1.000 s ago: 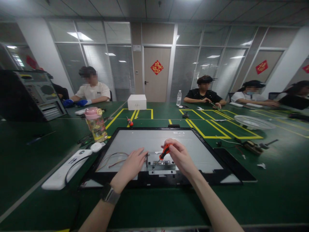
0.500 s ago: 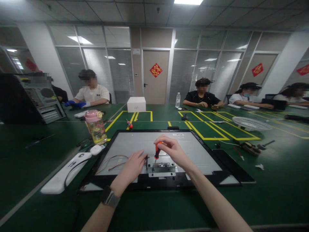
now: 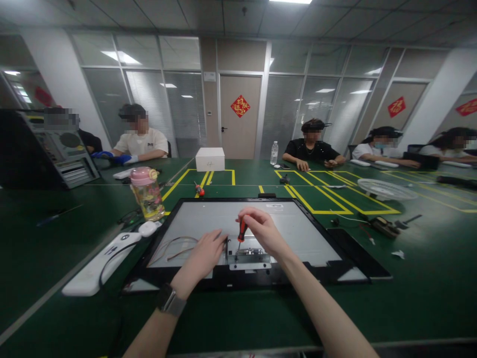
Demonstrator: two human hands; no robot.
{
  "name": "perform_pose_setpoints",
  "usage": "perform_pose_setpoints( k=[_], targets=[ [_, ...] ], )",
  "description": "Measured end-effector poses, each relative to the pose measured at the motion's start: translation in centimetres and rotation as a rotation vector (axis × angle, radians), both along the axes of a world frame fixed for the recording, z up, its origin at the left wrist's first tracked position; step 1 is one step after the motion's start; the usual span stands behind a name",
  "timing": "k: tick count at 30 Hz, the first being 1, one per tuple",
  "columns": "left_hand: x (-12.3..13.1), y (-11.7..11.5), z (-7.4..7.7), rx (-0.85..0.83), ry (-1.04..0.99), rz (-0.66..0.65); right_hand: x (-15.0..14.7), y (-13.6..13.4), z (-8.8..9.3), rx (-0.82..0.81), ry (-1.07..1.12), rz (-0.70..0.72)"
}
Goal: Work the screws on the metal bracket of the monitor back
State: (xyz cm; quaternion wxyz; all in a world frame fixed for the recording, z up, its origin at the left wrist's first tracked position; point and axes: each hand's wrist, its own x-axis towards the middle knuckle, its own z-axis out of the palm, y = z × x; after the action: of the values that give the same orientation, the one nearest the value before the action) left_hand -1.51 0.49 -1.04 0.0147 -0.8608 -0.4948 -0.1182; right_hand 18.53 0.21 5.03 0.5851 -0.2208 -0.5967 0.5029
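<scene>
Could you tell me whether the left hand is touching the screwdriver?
Apart. The head view shows the left hand resting on the monitor back panel, a gap from the screwdriver, which the right hand grips by its handle.

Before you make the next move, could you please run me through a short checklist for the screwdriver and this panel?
1. Right hand gripping the red-handled screwdriver: ok.
2. Screwdriver tip down on the small silver metal bracket: ok.
3. Tip seated in a screw head: cannot tell.
4. Left hand flat on the grey black-framed panel beside the bracket: ok.
5. Thin loose wires clear of the tip: ok.
</scene>
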Motion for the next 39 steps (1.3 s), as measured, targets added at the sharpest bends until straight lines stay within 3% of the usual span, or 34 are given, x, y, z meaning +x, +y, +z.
perform_pose_setpoints(
  k=[3,6,14,24,32,39],
  targets=[
    [0.1,0.0,0.1,-0.011,0.003,-0.005,0.3,-0.2,0.2,-0.098,0.072,0.121],
    [0.1,0.0,0.0,-0.017,0.001,-0.001,0.4,-0.3,0.4,-0.106,0.117,0.155],
    [-0.2,0.1,-0.2,-0.012,-0.032,-0.018,0.8,0.3,-0.6,-0.067,0.042,-0.048],
    [-0.4,0.4,-0.8,0.017,-0.056,-0.002,1.2,-0.3,0.3,-0.039,-0.002,0.016],
    [-0.4,0.4,-0.4,-0.017,-0.027,-0.001,1.3,-0.6,0.4,0.128,-0.128,-0.225],
    [-0.6,0.5,-0.6,-0.019,-0.042,-0.005,1.0,-0.5,0.0,0.100,-0.139,-0.159]
  ],
)
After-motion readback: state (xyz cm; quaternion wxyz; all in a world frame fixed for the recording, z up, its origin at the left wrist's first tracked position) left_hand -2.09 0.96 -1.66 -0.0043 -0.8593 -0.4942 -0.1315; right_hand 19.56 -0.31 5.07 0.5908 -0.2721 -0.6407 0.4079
